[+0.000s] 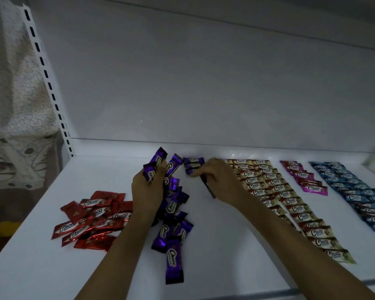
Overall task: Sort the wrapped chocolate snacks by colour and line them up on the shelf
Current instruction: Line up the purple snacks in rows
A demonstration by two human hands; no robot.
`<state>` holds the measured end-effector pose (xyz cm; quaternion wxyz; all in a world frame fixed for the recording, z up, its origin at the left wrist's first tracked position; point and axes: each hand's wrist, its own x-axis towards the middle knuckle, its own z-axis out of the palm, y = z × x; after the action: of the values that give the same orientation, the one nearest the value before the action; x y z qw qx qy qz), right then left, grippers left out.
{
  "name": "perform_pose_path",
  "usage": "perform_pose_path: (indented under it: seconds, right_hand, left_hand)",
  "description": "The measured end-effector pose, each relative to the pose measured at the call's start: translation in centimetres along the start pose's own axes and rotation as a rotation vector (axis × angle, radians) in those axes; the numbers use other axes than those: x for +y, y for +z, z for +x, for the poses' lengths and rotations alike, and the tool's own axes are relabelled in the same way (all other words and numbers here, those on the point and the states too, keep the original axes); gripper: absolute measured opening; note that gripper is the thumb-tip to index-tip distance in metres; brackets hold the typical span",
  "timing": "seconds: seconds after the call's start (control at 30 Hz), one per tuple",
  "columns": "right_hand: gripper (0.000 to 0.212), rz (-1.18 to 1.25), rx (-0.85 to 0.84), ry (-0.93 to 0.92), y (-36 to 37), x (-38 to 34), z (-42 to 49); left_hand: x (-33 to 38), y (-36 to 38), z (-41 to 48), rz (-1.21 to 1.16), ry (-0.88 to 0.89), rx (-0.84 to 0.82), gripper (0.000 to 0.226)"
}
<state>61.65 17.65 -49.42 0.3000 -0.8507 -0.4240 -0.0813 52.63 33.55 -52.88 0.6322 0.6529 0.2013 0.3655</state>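
Red snacks (93, 219): loose overlapping heap at the left of the white shelf (41, 267). Purple pile (173, 215): scattered mid-shelf, trailing toward you. Purple handful (154, 167): several fanned out in your left hand (148, 187). Purple column (193, 165): three lying flat at the back, your right hand (217, 178) touching the nearest. Cream snacks (277, 191): two tidy columns, back to front. Pink snacks (305, 178): one short column to their right. Blue snacks (355, 191): double column, far right. Shiny wrappers marked "Choco".

Blue rows (359, 198) cut at right edge; right forearm (290, 245) partly hides cream rows (288, 200), left hand (147, 187) purple pile (173, 232).
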Motion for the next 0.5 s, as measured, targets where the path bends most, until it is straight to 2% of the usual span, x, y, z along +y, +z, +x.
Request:
perform_pose_path:
  seconds: [0.07,0.13,0.2,0.3,0.4,0.5]
  right_hand:
    - [0.037,0.001,-0.065,-0.035,0.1,-0.5,0.4]
    - [0.029,0.038,0.041,0.048,0.0,-0.4,0.1]
    - [0.022,-0.155,0.076,0.117,-0.4,0.2,-1.2]
    - [0.023,-0.482,-0.041,0.063,-0.1,0.4,-4.2]
    - [0.029,-0.442,-0.002,-0.015,1.2,0.0,-5.5]
    - [0.038,-0.406,-0.047,0.027,2.5,0.2,-4.2]
  left_hand:
    - [0.1,0.0,-0.1,0.000,0.000,0.006,0.043]
    - [0.2,-0.1,-0.1,0.002,0.002,0.009,0.043]
    - [0.1,-0.2,-0.1,0.011,0.024,-0.004,0.046]
    - [0.2,-0.1,-0.2,-0.010,0.022,-0.035,0.046]
    - [0.4,0.0,-0.3,-0.012,0.033,-0.051,0.046]
    - [0.4,-0.1,-0.5,0.000,0.042,-0.069,0.046]
